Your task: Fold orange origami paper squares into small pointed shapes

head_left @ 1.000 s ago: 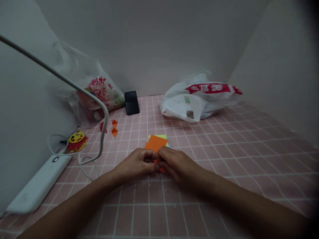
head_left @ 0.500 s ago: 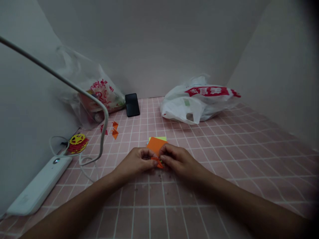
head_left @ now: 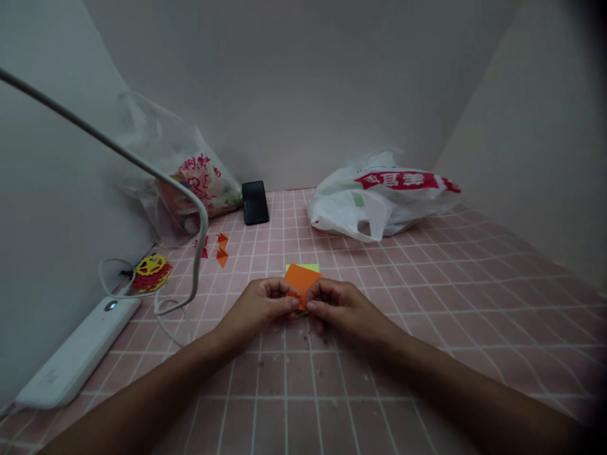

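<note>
My left hand [head_left: 265, 306] and my right hand [head_left: 339, 309] meet at the middle of the table, thumbs and forefingers pinched close together. Between the fingertips is a small folded orange paper [head_left: 300, 304], mostly hidden by the fingers and hard to tell from the orange behind it. Just beyond the hands lies a flat orange paper square [head_left: 302, 278] on top of a yellow paper square [head_left: 310, 267]. Farther left stand two small orange folded-paper birds [head_left: 222, 255], with a red folded piece [head_left: 204, 249] beside them.
A white cable [head_left: 202, 234] arcs across the left side, above a white power bank [head_left: 78, 354]. Yellow and red gear-shaped pieces [head_left: 152, 265] lie near the left wall. At the back are a black phone [head_left: 255, 203], a clear plastic bag [head_left: 203, 183] and a white plastic bag [head_left: 348, 212].
The folded orange paper has turned between my fingers, and its pointed tip no longer shows below them. My right fingertips have shifted slightly down. The whole view has moved a little.
</note>
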`<control>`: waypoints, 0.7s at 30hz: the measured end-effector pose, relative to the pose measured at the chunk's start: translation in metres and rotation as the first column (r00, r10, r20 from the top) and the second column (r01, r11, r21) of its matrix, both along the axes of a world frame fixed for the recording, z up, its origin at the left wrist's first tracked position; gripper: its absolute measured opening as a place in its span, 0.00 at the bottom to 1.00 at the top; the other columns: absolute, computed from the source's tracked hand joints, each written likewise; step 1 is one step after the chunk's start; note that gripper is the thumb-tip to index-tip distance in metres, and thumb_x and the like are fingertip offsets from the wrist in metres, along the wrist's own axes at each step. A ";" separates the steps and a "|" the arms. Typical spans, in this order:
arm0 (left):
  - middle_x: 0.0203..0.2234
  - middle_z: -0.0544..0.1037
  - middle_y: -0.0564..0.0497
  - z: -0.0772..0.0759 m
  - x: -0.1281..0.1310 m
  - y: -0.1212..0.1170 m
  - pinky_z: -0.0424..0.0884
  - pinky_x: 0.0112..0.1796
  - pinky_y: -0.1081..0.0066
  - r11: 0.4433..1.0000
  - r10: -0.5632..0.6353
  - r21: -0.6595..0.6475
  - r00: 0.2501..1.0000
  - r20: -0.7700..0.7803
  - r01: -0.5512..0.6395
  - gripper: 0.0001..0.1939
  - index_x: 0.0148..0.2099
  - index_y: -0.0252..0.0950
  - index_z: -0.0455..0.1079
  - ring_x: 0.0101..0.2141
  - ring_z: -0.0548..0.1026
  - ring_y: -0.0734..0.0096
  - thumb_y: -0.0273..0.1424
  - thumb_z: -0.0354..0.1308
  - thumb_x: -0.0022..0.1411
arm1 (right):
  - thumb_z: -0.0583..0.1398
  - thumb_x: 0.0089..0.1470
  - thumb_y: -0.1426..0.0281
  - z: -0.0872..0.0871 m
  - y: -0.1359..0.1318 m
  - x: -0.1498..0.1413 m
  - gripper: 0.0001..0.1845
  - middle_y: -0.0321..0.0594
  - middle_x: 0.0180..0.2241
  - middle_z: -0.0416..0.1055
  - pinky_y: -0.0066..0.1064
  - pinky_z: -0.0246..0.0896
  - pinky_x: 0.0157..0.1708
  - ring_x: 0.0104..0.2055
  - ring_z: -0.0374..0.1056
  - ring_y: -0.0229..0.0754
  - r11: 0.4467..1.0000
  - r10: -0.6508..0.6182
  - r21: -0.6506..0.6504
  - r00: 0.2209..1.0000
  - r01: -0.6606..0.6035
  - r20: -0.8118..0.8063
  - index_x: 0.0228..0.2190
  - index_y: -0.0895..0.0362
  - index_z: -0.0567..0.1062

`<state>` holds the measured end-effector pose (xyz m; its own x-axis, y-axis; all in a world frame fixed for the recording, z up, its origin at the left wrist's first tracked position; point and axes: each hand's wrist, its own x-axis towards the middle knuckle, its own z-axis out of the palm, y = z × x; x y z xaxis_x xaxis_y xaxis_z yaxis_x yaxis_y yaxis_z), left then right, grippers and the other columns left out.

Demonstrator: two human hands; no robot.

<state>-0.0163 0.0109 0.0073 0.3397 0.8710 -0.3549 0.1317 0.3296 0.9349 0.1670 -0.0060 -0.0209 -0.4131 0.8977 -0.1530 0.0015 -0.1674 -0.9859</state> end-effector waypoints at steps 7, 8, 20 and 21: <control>0.21 0.74 0.56 0.001 0.002 -0.002 0.62 0.27 0.75 0.999 0.006 0.037 1.000 -0.017 -0.006 0.09 0.30 0.33 0.71 0.22 0.69 0.78 0.32 0.65 0.48 | 0.58 0.55 0.70 0.003 -0.006 -0.003 0.06 0.32 0.19 0.65 0.26 0.51 0.21 0.21 0.58 0.34 0.990 -0.070 0.133 0.983 0.047 0.172 0.27 0.56 0.69; 0.21 0.73 0.56 0.001 0.003 -0.003 0.62 0.27 0.75 0.999 0.002 0.050 1.000 -0.031 -0.001 0.09 0.30 0.33 0.71 0.21 0.68 0.78 0.33 0.65 0.49 | 0.57 0.55 0.70 0.003 -0.006 -0.003 0.06 0.31 0.19 0.64 0.26 0.50 0.21 0.21 0.58 0.34 0.988 -0.082 0.148 0.979 0.054 0.189 0.27 0.56 0.69; 0.21 0.74 0.54 0.000 0.001 -0.002 0.63 0.29 0.74 0.995 -0.050 0.085 0.998 -0.030 0.052 0.13 0.29 0.33 0.73 0.22 0.69 0.76 0.39 0.63 0.54 | 0.56 0.55 0.71 0.010 -0.010 -0.007 0.07 0.31 0.19 0.61 0.27 0.47 0.21 0.21 0.54 0.34 0.965 -0.167 0.242 0.948 0.100 0.272 0.26 0.56 0.68; 0.22 0.74 0.54 -0.001 0.001 -0.002 0.64 0.29 0.74 0.996 -0.054 0.074 0.998 -0.013 0.055 0.13 0.29 0.33 0.73 0.23 0.69 0.76 0.40 0.63 0.54 | 0.56 0.55 0.71 0.009 -0.010 -0.007 0.07 0.31 0.19 0.60 0.27 0.47 0.21 0.21 0.53 0.34 0.965 -0.169 0.242 0.949 0.104 0.267 0.25 0.56 0.68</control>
<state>-0.0158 0.0094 0.0063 0.3838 0.8755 -0.2936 0.1580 0.2510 0.9550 0.1603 -0.0156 -0.0115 -0.2526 0.9669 -0.0360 0.2781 0.0369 -0.9598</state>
